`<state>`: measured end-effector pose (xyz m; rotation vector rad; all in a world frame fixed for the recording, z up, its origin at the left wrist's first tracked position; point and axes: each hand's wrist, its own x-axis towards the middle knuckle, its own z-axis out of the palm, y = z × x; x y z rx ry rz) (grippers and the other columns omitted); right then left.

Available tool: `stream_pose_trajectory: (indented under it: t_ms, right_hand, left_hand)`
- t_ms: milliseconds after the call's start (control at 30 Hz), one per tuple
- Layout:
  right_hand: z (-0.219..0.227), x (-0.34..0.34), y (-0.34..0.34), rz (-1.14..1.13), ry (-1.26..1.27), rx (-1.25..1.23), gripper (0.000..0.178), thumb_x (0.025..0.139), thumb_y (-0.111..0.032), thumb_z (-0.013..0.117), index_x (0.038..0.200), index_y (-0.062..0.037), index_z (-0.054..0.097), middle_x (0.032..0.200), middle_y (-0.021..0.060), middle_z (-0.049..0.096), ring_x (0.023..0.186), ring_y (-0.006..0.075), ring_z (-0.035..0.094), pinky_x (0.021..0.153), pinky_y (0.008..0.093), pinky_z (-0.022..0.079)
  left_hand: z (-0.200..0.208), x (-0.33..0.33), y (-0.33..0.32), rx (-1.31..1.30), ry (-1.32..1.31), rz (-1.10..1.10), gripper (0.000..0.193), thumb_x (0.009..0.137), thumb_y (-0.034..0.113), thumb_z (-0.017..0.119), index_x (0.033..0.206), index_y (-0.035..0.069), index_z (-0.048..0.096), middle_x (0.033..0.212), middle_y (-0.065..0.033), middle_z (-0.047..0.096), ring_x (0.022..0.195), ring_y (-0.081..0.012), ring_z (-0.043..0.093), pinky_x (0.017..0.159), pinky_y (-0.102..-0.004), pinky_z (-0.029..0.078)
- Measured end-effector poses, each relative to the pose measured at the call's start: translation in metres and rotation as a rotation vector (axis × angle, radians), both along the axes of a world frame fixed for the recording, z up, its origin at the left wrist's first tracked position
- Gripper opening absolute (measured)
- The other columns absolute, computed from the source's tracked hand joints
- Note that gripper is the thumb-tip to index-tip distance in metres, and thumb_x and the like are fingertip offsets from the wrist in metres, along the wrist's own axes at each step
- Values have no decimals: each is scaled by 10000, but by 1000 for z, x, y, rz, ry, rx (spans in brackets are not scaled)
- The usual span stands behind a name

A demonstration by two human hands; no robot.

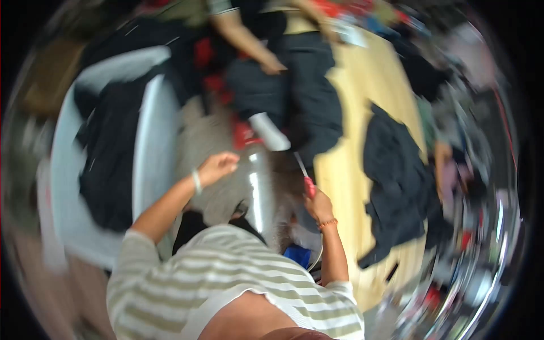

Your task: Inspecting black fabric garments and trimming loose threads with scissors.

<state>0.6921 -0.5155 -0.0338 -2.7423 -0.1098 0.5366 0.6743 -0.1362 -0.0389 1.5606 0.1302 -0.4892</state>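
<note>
In my right hand (318, 205) is a slim tool with a red handle (309, 187) and a thin metal blade or shaft; blur hides its exact kind. The fingers are closed around the handle, beside the left edge of the pale wooden table (351, 164). My left hand (218, 166) hangs over the floor, to the right of a light grey bin (153, 141). Its fingers are loosely bent and blurred, with nothing visible in them. Dark garments (309, 85) lie across the far left part of the table, beyond the tool's tip.
More dark cloth (116, 153) fills the bin. A separate dark garment (394, 175) lies toward the table's right side. Across from me a person's hand (273, 65) rests near the dark cloth; another person's arm (441, 167) shows at the right. A white rounded object (269, 132) sits ahead.
</note>
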Motion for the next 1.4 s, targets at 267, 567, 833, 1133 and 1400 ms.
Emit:
stream_pose_trajectory:
  t_ms: [267, 567, 833, 1133, 1400]
  right_hand:
    - [-10, -1, 211, 518, 147, 124, 322, 874, -240, 647, 1129, -45, 610, 834, 234, 679, 813, 430, 666, 710, 479, 523]
    - [12, 3, 441, 918, 234, -39, 395, 883, -183, 618, 1268, -110, 567, 889, 255, 678, 836, 429, 662, 735, 504, 532]
    - [24, 7, 547, 890, 282, 59, 339, 884, -149, 629, 1211, -63, 596, 904, 232, 676, 838, 416, 657, 729, 465, 536]
    - [18, 13, 583, 920, 286, -5, 322, 888, -154, 619, 1194, -54, 600, 881, 235, 672, 822, 420, 654, 714, 466, 533]
    - [7, 18, 598, 1108, 250, 62, 338, 913, -221, 608, 1214, -66, 588, 818, 249, 665, 774, 434, 654, 677, 493, 523]
  left_hand:
    - [-17, -120, 185, -177, 182, 848, 320, 972, 233, 610, 1231, 47, 583, 1081, -68, 659, 989, -132, 635, 875, -276, 517]
    - [-129, -190, 381, 568, 173, 1052, 348, 865, 213, 711, 1139, 12, 639, 1099, -144, 669, 1000, -248, 651, 876, -351, 512]
    - [-232, -163, 472, 1103, 101, 654, 606, 757, 358, 770, 1270, 102, 575, 1318, -111, 544, 1250, -309, 476, 1023, -419, 408]
    - [-238, -155, 480, 681, 201, 563, 345, 881, 227, 617, 1167, 38, 585, 1010, -195, 687, 1021, -387, 620, 897, -457, 468]
    - [-151, -322, 338, 386, 327, 408, 353, 850, 282, 640, 1045, -9, 597, 915, -265, 650, 918, -427, 628, 803, -458, 494]
